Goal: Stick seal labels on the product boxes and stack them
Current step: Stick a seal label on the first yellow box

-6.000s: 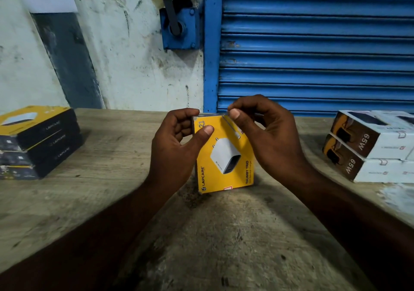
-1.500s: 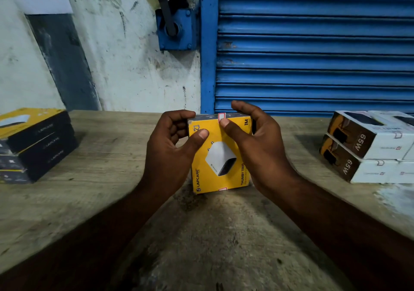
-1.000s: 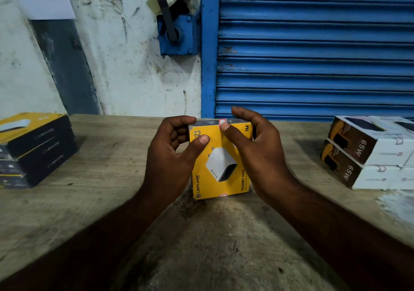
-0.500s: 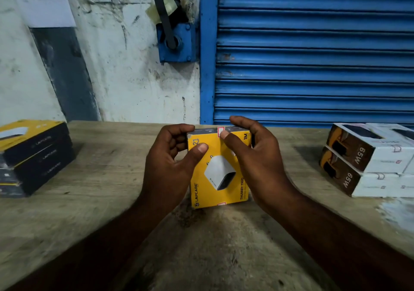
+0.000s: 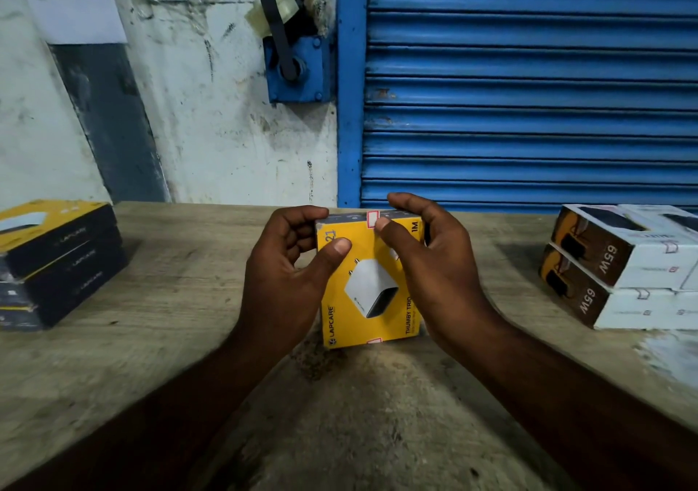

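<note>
yellow box (image 5: 368, 301), gripped between both hands (image 5: 362, 275)

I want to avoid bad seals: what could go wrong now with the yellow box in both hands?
1. The right hand presses its thumb only on the front part of the seal label; the part folded over the top edge may lift or crease.
2. The yellow box appears to stand on its narrow side on the table; it may tip if the left hand lets go.
</note>
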The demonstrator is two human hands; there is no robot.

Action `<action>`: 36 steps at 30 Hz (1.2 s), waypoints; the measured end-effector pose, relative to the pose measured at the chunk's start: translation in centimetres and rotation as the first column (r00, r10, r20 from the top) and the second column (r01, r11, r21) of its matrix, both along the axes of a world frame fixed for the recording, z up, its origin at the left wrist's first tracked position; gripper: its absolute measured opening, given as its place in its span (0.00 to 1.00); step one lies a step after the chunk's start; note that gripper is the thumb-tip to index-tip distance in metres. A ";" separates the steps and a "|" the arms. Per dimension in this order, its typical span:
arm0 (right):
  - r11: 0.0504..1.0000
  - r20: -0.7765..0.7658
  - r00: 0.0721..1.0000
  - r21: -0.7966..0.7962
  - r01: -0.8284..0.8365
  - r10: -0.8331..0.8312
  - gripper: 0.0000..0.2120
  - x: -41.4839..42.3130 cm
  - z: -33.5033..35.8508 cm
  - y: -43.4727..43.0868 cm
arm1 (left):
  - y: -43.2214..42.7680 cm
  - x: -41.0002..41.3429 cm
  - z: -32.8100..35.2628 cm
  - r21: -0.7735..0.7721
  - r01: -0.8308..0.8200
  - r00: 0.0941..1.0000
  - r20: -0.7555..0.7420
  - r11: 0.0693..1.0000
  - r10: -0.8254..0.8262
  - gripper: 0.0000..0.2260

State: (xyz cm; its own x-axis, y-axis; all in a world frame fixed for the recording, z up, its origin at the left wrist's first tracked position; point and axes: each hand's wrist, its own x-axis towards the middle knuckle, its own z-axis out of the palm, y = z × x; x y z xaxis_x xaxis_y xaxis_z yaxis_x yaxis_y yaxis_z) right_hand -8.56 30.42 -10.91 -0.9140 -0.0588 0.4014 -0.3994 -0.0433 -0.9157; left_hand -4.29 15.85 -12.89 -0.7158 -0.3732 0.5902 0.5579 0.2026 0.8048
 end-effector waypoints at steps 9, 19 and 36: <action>1.000 -0.004 1.000 -0.001 0.003 -0.003 0.16 -0.1 -0.2 0.1 | -0.2 -0.1 -0.2 -0.014 -0.009 1.000 -0.006 1.000 0.009 0.15; 1.000 -0.013 1.000 0.011 0.023 -0.023 0.15 0.1 0.1 0.1 | -0.1 -0.2 -0.2 -0.024 -0.016 1.000 -0.003 1.000 0.016 0.15; 0.999 -0.023 0.999 -0.003 0.035 -0.035 0.17 0.1 0.1 -0.1 | -0.1 -0.1 -0.2 -0.030 -0.009 1.000 -0.007 0.999 0.009 0.16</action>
